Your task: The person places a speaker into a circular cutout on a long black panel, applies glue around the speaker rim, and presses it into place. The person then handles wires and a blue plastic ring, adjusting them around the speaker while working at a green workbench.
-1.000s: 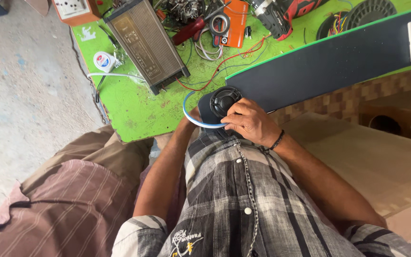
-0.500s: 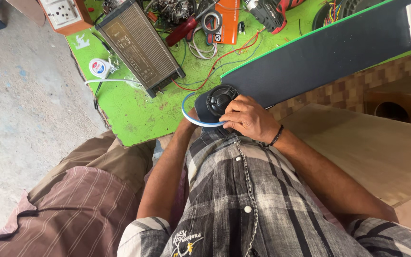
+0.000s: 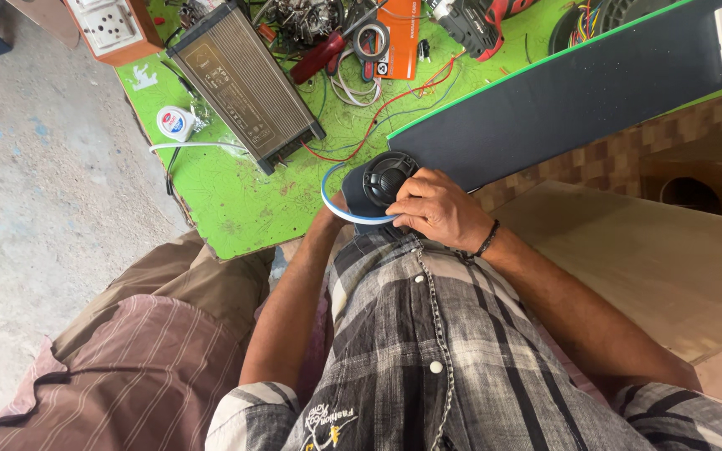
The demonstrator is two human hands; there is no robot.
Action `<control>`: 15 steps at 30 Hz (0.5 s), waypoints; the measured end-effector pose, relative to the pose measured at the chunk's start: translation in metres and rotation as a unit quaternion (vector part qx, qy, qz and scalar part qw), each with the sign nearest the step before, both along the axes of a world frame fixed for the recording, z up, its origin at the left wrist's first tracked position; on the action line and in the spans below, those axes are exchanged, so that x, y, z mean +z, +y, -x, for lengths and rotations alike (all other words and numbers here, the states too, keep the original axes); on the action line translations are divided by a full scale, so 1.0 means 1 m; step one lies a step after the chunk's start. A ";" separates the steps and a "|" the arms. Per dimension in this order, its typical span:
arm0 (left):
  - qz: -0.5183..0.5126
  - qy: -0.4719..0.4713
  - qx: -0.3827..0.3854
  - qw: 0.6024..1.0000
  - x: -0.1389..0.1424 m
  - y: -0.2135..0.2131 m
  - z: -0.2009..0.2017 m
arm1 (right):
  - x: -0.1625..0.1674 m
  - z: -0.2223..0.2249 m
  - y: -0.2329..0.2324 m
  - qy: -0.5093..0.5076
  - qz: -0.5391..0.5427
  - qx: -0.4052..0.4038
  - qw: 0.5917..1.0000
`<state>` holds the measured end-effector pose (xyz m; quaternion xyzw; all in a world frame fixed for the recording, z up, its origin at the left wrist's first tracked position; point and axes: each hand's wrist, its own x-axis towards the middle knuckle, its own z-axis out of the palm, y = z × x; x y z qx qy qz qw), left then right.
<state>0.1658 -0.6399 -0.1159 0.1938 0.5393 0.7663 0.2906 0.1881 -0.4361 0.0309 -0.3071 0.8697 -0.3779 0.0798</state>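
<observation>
Round black speaker driver (image 3: 388, 178) with pale blue ring trim (image 3: 336, 205): held at bench edge, against dark board end. Right hand (image 3: 432, 207) clasps it from 4 o'clock; left hand (image 3: 336, 207) mostly hidden beneath, grip unclear. Risk, judged: driver slipping off green bench (image 3: 236, 200) edge; red wires (image 3: 361, 125) at 12 o'clock snagging. Containers: none discernible.

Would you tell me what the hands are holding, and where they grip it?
The right hand grips a small round black speaker by its near rim. The left hand is mostly hidden under it, so its grip cannot be told.
</observation>
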 end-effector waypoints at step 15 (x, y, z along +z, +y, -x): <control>0.038 -0.324 0.272 0.905 0.024 -0.048 -0.026 | -0.012 -0.007 0.003 0.067 -0.014 0.016 0.998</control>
